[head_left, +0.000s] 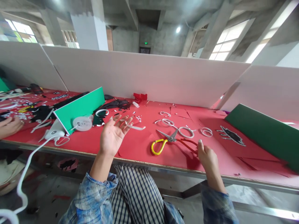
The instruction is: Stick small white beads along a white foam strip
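Observation:
My left hand (114, 132) is raised palm up over the red-covered table (142, 143), with its fingers apart and slightly curled. A short white strip (136, 127) crosses its fingertips and sticks out to the right; whether it is gripped cannot be seen. My right hand (207, 155), closed, is at the end of the red handle of the scissors (172, 137). Their blades stand apart, and their other handle, a yellow loop, points toward me. Just beyond the scissors are several coils of white strip (186, 132).
A green board (80, 109) stands at left beside a white corded device (54, 133) and a clear round container (82, 123). Another green board (261, 132) is at right, near a black eye-shaped cutout (232, 136). Another person's hand (10, 127) is far left. A pale partition (144, 74) runs behind.

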A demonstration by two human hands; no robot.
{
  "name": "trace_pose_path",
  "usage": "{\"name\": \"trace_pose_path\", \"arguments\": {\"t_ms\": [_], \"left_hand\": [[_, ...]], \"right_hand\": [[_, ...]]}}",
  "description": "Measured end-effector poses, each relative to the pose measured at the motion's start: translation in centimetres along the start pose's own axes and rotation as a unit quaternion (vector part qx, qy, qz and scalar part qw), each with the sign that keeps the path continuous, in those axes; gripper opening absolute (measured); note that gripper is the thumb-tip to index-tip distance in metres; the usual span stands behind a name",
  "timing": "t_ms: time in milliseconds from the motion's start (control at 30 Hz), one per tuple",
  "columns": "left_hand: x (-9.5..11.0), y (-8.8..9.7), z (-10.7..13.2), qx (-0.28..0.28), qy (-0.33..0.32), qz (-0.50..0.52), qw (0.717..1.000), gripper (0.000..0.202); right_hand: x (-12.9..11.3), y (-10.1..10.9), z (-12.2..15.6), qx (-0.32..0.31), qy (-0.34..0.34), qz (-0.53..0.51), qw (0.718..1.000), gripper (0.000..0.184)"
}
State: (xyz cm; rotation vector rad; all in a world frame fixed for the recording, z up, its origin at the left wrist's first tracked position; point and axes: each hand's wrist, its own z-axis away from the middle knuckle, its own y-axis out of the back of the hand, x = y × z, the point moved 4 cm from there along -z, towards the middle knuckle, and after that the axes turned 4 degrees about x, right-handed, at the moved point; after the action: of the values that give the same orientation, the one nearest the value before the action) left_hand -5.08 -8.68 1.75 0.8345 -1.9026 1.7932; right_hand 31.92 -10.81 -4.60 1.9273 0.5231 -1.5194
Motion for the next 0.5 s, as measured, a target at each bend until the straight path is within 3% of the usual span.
{"name": "trace_pose_path", "arguments": {"t_ms": [100,200,233,267,300,367,400,500], "left_hand": [[-0.1,-1.1,1.2,-0.011,-0.001,0.001,1.0,0.022],[-0.5,-2.7,3.0,-0.019,-0.063,-0.008,0.998,0.02],[-0.6,-3.2,3.8,-0.027,-0.104,-0.019,0.994,0.019],[-0.8,-3.7,4.7,-0.039,-0.148,-0.036,0.988,0.019],[-1.0,-4.1,5.7,-0.054,-0.185,-0.058,0.98,0.02],[-1.6,-4.3,7.6,-0.088,-0.218,-0.111,0.966,0.023],[-2.0,-4.2,8.5,-0.106,-0.215,-0.143,0.96,0.025],[-2.8,-3.0,10.1,-0.149,-0.187,-0.254,0.937,0.03]], "right_hand": [[-2.8,0.1,2.9,-0.003,0.043,-0.016,0.999,0.039],[-5.9,-2.6,9.4,-0.148,0.063,-0.104,0.981,0.051],[-6.8,-3.8,12.0,-0.215,0.056,-0.136,0.966,0.054],[-7.6,-5.4,14.6,-0.323,-0.007,-0.23,0.918,0.058],[-8.2,-6.5,16.8,-0.375,-0.078,-0.32,0.867,0.062],[-9.4,-7.9,19.3,-0.402,-0.173,-0.414,0.798,0.057],[-9.7,-8.3,19.8,-0.394,-0.205,-0.428,0.787,0.052],[-10.3,-8.5,19.0,-0.347,-0.206,-0.42,0.813,0.031]]}}
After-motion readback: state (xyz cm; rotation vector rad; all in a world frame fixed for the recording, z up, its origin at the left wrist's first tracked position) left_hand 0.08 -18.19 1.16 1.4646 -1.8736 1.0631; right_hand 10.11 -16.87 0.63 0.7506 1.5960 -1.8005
